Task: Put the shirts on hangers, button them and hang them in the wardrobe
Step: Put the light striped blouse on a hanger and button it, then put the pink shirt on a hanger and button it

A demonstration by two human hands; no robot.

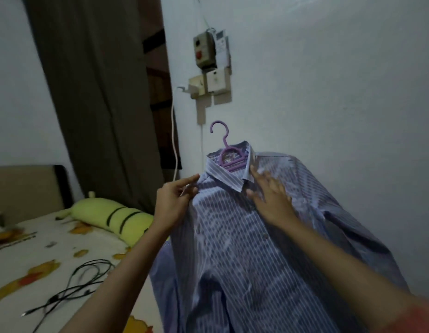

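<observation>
A blue-and-white striped button-up shirt (244, 236) hangs on a purple plastic hanger (226, 156), held up in front of the pale wall at centre frame. The left hand (174, 203) pinches the shirt's shoulder at nine o'clock of the collar. The right hand (271, 198), blurred, rests with spread fingers on the chest at four o'clock of the collar. At eight o'clock, black cables (74, 284) lie on the bed's patterned sheet (28, 248).

Pretty clearly a bedroom in someone's home: bed (28, 260) on the left with a cartoon-print sheet, a yellow-green plush bolster (112, 216) lying on it, padded headboard (26, 188) at the far end, brown curtain (95, 92) over the doorway, wall switches (210, 85) further back.
</observation>
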